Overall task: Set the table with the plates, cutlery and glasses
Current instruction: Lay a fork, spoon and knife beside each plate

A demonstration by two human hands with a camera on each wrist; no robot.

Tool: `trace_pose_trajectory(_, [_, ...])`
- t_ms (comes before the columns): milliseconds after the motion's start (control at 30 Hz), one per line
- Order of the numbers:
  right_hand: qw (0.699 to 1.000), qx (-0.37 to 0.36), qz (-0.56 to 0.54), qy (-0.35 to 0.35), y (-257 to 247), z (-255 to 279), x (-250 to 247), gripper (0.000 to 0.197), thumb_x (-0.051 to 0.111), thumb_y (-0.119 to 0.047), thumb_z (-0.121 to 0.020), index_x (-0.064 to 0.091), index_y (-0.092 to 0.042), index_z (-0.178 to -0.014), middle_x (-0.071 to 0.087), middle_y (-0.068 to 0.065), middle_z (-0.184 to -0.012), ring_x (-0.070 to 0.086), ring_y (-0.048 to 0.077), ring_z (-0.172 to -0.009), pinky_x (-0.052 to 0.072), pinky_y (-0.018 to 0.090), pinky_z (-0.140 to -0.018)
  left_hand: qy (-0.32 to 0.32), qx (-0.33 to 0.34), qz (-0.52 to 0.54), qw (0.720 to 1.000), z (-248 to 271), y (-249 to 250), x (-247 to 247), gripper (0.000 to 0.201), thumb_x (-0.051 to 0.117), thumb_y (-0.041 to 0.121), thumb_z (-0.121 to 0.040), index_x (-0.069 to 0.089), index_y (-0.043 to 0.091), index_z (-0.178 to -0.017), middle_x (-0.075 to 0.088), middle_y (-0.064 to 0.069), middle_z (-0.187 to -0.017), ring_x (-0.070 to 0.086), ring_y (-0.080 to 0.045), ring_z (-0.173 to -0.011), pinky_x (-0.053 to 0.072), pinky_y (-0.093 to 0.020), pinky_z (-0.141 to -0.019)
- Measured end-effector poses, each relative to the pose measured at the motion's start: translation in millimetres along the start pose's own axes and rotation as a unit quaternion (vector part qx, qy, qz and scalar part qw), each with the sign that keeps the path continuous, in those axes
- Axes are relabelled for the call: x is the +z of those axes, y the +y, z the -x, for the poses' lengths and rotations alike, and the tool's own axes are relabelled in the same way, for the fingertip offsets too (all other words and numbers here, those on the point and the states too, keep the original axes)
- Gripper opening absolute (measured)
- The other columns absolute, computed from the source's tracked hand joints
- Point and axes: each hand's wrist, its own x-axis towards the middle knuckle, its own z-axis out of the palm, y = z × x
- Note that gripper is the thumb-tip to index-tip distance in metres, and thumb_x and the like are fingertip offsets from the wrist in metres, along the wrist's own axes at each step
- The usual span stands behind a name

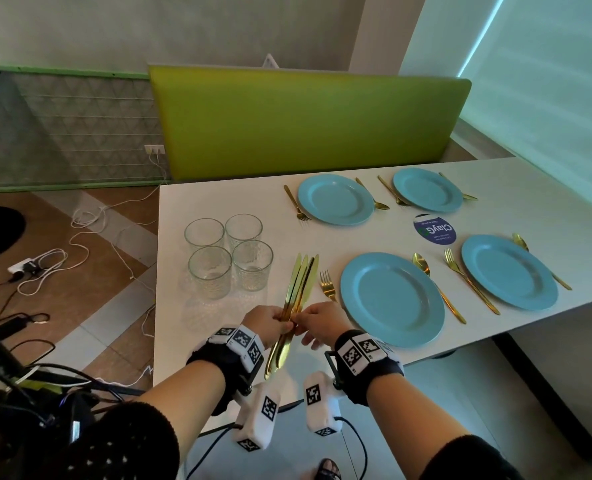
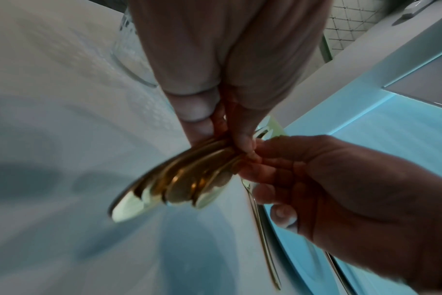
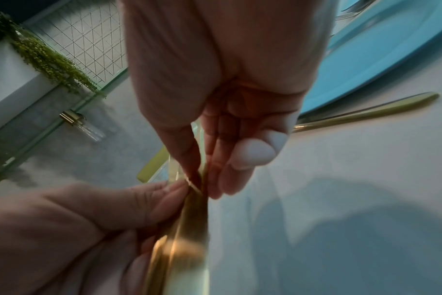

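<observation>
My left hand (image 1: 270, 322) grips a bundle of several gold knives (image 1: 299, 289) by their middle, above the white table (image 1: 218, 199), blades pointing away. My right hand (image 1: 317, 322) pinches one knife of the bundle with thumb and forefinger. The handle ends (image 2: 169, 187) fan out in the left wrist view. In the right wrist view the knives (image 3: 184, 229) run between both hands. Several blue plates (image 1: 391, 299) lie set on the table with gold forks (image 1: 327, 284) and spoons (image 1: 422, 266) beside them. Several clear glasses (image 1: 230, 256) stand grouped to the left.
A round blue sticker (image 1: 434, 228) lies between the plates. A green bench back (image 1: 305, 123) stands behind the table. Cables and a power strip (image 1: 24, 266) lie on the floor to the left. The table's near edge runs just under my wrists.
</observation>
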Motion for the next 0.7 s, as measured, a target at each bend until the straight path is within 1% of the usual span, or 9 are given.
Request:
trace_pose_trajectory(67, [1.000,0.009,0.006,0.006,0,0,0,0.024,0.052,-0.021,-0.093,0.060,-0.014,-0.071,0.066,-0.001,-0.072,0.058,0.009,-0.054,0.048,0.019,-0.050,0.008,-0.015,0.011,1.000,-1,1,-1,0.010,0.060,0.008,-0.087,0.067,0.010,-0.093,0.068,-0.007,-0.079,0.063,-0.024,-0.076,0.054,-0.032,-0.083])
trace_pose_trajectory(133, [0.999,0.020,0.043,0.021,3,-3,-3,0.023,0.048,-0.019,-0.092,0.061,-0.011,-0.075,0.067,0.004,-0.077,0.058,0.011,-0.053,0.052,0.021,-0.053,0.019,-0.027,0.032,0.999,-3,2,-4,0.006,0.060,0.008,-0.086,0.065,0.008,-0.088,0.070,-0.015,-0.083,0.067,-0.030,-0.080,0.056,-0.038,-0.085])
trace_pose_trajectory(233, [0.989,0.033,0.137,0.037,12,-8,-7,0.024,0.048,-0.024,-0.090,0.062,-0.010,-0.078,0.067,0.008,-0.080,0.062,0.018,-0.065,0.058,0.031,-0.072,0.036,-0.031,0.048,0.998,-4,6,-12,0.010,0.058,0.008,-0.089,0.061,0.010,-0.079,0.065,-0.008,-0.073,0.064,-0.025,-0.073,0.056,-0.033,-0.077])
trace_pose_trajectory(300, [0.976,0.039,0.208,0.041,17,-12,-8,0.027,0.047,-0.026,-0.090,0.063,-0.008,-0.077,0.062,0.009,-0.082,0.063,0.023,-0.078,0.057,0.037,-0.082,0.035,-0.027,0.063,0.997,-5,9,-18,0.015,0.057,0.007,-0.089,0.058,0.012,-0.075,0.061,-0.005,-0.068,0.062,-0.023,-0.070,0.057,-0.036,-0.080])
trace_pose_trajectory(367, [0.963,0.044,0.261,0.043,21,-17,-7,0.029,0.047,-0.027,-0.090,0.061,-0.006,-0.074,0.059,0.011,-0.085,0.059,0.025,-0.083,0.055,0.037,-0.086,0.032,-0.018,0.064,0.997,-8,9,-22,0.017,0.056,0.007,-0.089,0.059,0.013,-0.074,0.063,-0.007,-0.070,0.065,-0.027,-0.074,0.057,-0.041,-0.084])
trace_pose_trajectory(500, [0.949,0.059,0.299,0.079,28,-28,-3,0.026,0.051,-0.026,-0.088,0.065,-0.004,-0.094,0.060,0.009,-0.089,0.061,0.024,-0.086,0.055,0.034,-0.083,0.038,-0.007,0.056,0.998,-12,9,-26,0.010,0.059,0.011,-0.087,0.063,0.010,-0.078,0.069,-0.021,-0.086,0.069,-0.036,-0.091,0.055,-0.048,-0.087])
trace_pose_trajectory(567, [0.940,0.061,0.319,0.100,29,-32,-2,0.030,0.052,-0.027,-0.090,0.066,-0.005,-0.106,0.065,0.010,-0.100,0.064,0.026,-0.097,0.055,0.035,-0.087,0.042,-0.006,0.045,0.998,-13,9,-27,0.012,0.059,0.013,-0.088,0.062,0.013,-0.076,0.070,-0.019,-0.089,0.068,-0.036,-0.095,0.054,-0.046,-0.089])
trace_pose_trajectory(633, [0.935,0.068,0.327,0.121,29,-36,-1,0.031,0.051,-0.027,-0.091,0.065,-0.009,-0.112,0.066,0.009,-0.110,0.064,0.027,-0.102,0.054,0.034,-0.088,0.042,-0.003,0.035,0.999,-12,9,-28,0.010,0.059,0.015,-0.089,0.066,0.008,-0.088,0.071,-0.018,-0.094,0.067,-0.035,-0.096,0.053,-0.045,-0.091])
trace_pose_trajectory(700, [0.933,0.072,0.324,0.140,31,-39,-1,0.029,0.051,-0.025,-0.091,0.066,-0.010,-0.110,0.067,0.009,-0.109,0.065,0.027,-0.101,0.053,0.032,-0.084,0.048,-0.001,0.018,0.999,-14,9,-30,0.020,0.058,0.018,-0.089,0.067,0.005,-0.101,0.070,-0.018,-0.101,0.067,-0.033,-0.098,0.052,-0.043,-0.092])
